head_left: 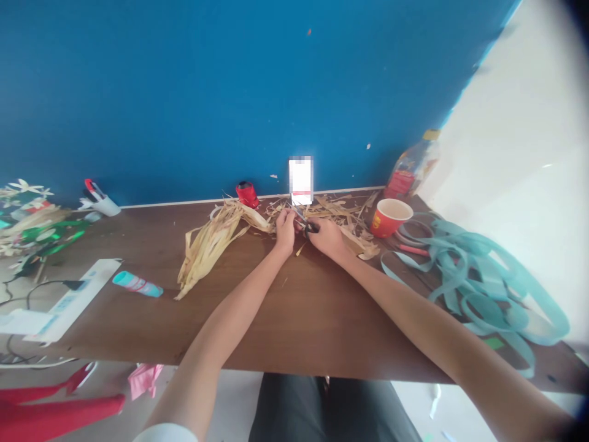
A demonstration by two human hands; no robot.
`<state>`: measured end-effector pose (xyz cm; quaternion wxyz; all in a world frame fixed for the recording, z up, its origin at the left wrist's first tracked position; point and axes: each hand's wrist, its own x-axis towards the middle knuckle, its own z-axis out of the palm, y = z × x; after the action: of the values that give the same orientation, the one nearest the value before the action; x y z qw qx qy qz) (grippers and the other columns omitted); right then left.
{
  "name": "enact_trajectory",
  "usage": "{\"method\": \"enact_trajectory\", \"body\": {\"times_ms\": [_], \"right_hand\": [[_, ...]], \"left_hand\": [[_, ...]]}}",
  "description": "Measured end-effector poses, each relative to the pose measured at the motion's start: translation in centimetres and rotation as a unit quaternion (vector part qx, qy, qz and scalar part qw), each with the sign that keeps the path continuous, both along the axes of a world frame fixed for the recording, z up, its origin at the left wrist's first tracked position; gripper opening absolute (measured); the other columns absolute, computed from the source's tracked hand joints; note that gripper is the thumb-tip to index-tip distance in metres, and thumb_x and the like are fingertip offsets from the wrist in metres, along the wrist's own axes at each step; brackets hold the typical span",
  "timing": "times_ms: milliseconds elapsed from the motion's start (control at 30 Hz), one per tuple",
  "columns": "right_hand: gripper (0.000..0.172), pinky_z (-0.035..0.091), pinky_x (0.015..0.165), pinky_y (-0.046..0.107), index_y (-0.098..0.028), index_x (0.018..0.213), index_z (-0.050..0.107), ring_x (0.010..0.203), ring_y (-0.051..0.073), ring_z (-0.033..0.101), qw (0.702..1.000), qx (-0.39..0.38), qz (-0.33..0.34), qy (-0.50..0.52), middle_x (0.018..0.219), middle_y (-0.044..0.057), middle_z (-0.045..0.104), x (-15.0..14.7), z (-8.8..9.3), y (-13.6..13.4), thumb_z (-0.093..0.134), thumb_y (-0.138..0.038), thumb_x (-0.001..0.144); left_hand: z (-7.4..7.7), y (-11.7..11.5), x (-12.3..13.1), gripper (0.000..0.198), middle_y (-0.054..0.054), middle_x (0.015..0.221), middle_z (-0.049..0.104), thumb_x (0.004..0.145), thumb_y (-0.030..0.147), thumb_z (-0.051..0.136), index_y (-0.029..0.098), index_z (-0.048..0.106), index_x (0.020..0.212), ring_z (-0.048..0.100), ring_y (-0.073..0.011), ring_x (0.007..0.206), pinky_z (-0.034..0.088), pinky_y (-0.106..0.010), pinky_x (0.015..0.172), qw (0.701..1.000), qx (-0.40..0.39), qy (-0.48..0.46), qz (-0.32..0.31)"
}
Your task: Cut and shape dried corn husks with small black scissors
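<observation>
Brown wood-look tabletop (313,325) against a flat blue wall (184,92), pale white wall (529,147) at right; straw-yellow dry husk bundle (207,252), long and creased, lies at left, tan papery scraps (352,216) strewn behind; my right hand (327,238) is closed round black-handled scissors (313,227); my left hand (285,232) curls beside them, its hold unclear.

I can pass over bare table (317,328) from its near edge, between the left forearm (243,301) and right forearm (414,310). Tangled ribbon (453,267) blocks me toward the right edge, a bottle (402,183) at the back right corner, husk scraps (343,213) near the back edge's middle.
</observation>
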<state>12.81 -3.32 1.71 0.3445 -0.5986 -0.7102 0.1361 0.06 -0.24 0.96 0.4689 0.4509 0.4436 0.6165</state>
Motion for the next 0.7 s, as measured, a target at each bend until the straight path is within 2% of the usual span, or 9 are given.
{"method": "enact_trajectory", "body": {"times_ms": [133, 467, 700], "right_hand": [[0.029, 0.041, 0.066, 0.026, -0.026, 0.098, 0.074, 0.080, 0.022, 0.065, 1.000, -0.001, 0.007, -0.006, 0.088, 0.003, 0.075, 0.11, -0.02, 0.08, 0.059, -0.022, 0.073], [0.030, 0.040, 0.065, 0.025, -0.027, 0.102, 0.074, 0.078, 0.021, 0.065, 1.000, 0.009, 0.018, -0.009, 0.090, 0.003, 0.075, 0.26, -0.56, 0.37, 0.058, -0.024, 0.077], [0.024, 0.039, 0.064, 0.025, -0.026, 0.091, 0.075, 0.078, 0.021, 0.065, 1.000, 0.009, 0.022, -0.017, 0.085, 0.003, 0.075, 0.23, -0.35, 0.30, 0.056, -0.022, 0.078]], "left_hand": [[0.21, -0.06, 0.05, 0.015, 0.004, 0.063, 0.053, 0.084, 0.033, 0.051, 0.019, 0.047, 0.079, 0.047, -0.0064, 0.046, 0.032, -0.019, 0.043, 1.000, -0.006, 0.001, 0.000], [-0.56, 0.47, -0.09, 0.022, 0.003, 0.064, 0.053, 0.085, 0.037, 0.052, 0.019, 0.046, 0.075, 0.046, -0.0065, 0.047, 0.032, -0.020, 0.044, 1.000, 0.001, 0.006, -0.003], [-0.40, 0.33, -0.09, 0.031, 0.002, 0.066, 0.052, 0.089, 0.047, 0.052, 0.019, 0.047, 0.078, 0.045, -0.0063, 0.048, 0.034, -0.021, 0.045, 0.999, 0.020, 0.024, 0.009]]}}
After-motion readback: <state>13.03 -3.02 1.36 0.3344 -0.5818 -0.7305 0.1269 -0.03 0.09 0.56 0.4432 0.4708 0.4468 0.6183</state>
